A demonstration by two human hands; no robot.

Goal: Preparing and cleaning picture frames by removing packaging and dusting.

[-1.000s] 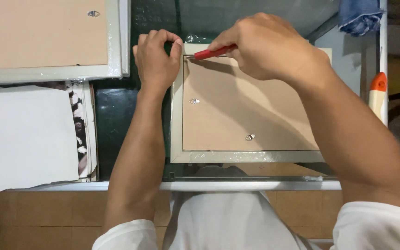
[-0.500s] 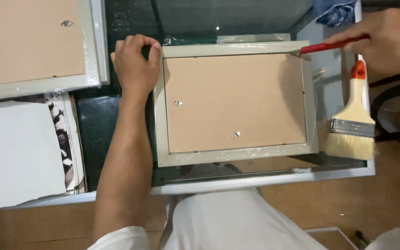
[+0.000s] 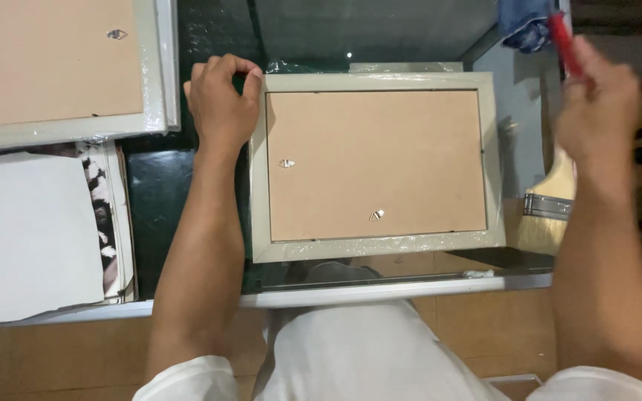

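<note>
Bright light from above, with one blurry hand

The picture frame (image 3: 377, 167) in the middle looks sharp and evenly lit. The right hand (image 3: 596, 111) in the upper right of the picture is smeared with blur, and so is the red tool (image 3: 562, 41) it holds. Small shiny spots glint on the dark glass bench (image 3: 187, 193). The lower corners are dimmer.

Framing workshop: picture frames (image 3: 377, 167), paintbrush (image 3: 548, 208), glass-topped bench (image 3: 380, 293)
</note>
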